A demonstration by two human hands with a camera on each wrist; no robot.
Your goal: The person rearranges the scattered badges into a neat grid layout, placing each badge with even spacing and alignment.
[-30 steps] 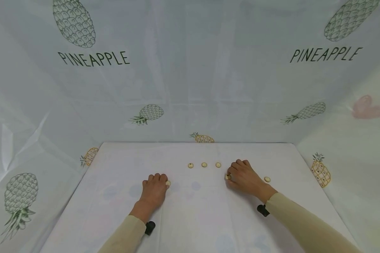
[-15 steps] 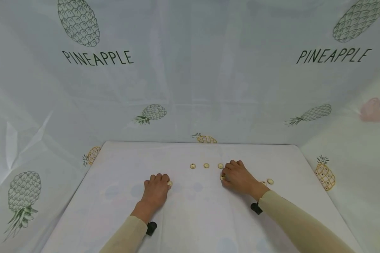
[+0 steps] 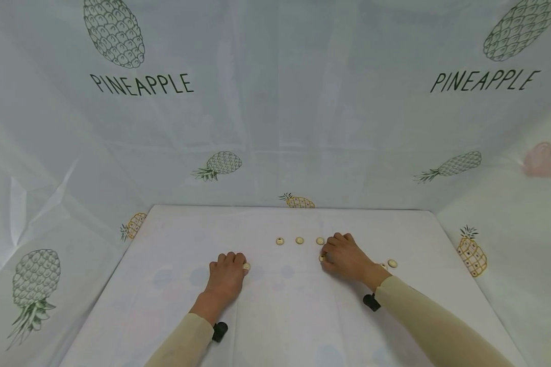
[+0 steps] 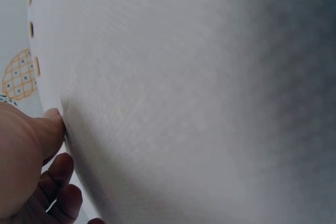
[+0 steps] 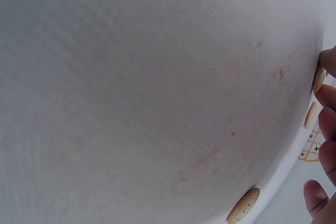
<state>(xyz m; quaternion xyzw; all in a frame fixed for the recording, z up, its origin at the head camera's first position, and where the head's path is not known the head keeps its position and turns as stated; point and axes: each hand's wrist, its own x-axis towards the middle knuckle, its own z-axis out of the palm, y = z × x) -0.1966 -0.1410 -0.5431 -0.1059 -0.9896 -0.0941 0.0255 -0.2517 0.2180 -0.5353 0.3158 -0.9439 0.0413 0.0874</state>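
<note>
three round buttons (image 3: 300, 240) aligned; left hand (image 3: 227, 276) pinches pale disc (image 3: 246, 266); right hand (image 3: 346, 259), wooden button (image 5: 319, 78)

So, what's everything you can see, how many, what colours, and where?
Row buttons: 3, pale yellow, towards the back of the tabletop
Left button: 1, pale yellow, at the left hand
Right button: 1, pale yellow, pinched in the right hand
Side buttons: 2, pale yellow, by the right wrist, one partly hidden
Tabletop: 1, white with faint spots, under the hands
Sheeting: pieces uncountable, whitish-grey, behind and beside the tabletop
Green pineapples: 5, printed on the sheeting
Orange pineapples: 3, printed lower down
PINEAPPLE words: 2, dark, high up
Pink shape: 1, far right
Gadgets: 2, black, one per wrist
Sleeves: 2, beige, on the arms
Hands: 2, bare, over the tabletop
</note>
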